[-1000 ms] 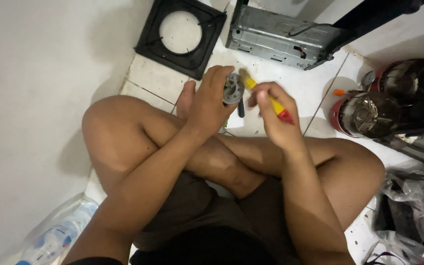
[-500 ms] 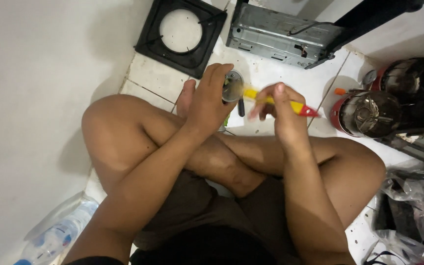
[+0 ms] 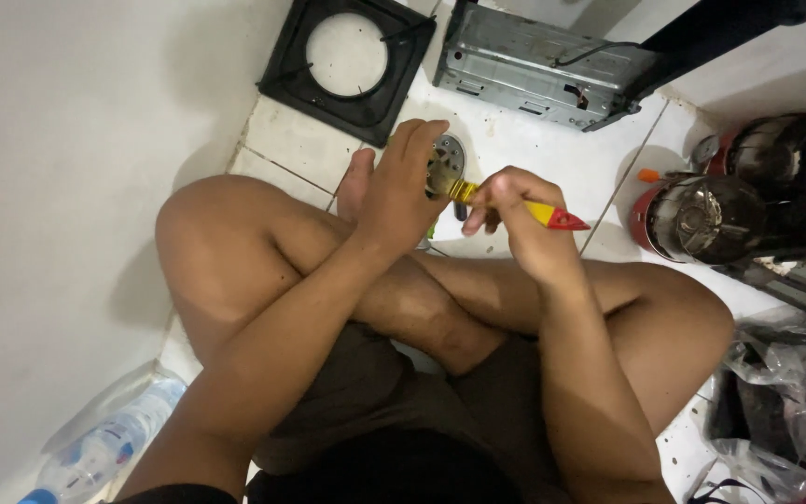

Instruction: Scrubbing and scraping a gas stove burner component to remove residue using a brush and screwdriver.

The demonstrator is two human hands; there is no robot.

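left hand (image 3: 403,191): closed around small round metal part (image 3: 447,161), held above floor tiles (image 3: 524,159)
right hand (image 3: 506,210): gripping yellow-red screwdriver (image 3: 538,213)
relation: screwdriver's long axis points left, tip meeting the part (contact looks made)

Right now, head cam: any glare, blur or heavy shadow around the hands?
Head view: soft, even light, no glare on the white floor tiles. Left hand, round metal part and right hand with the yellow-and-red brush look sharp; soft shadow on the wall beside the knee.
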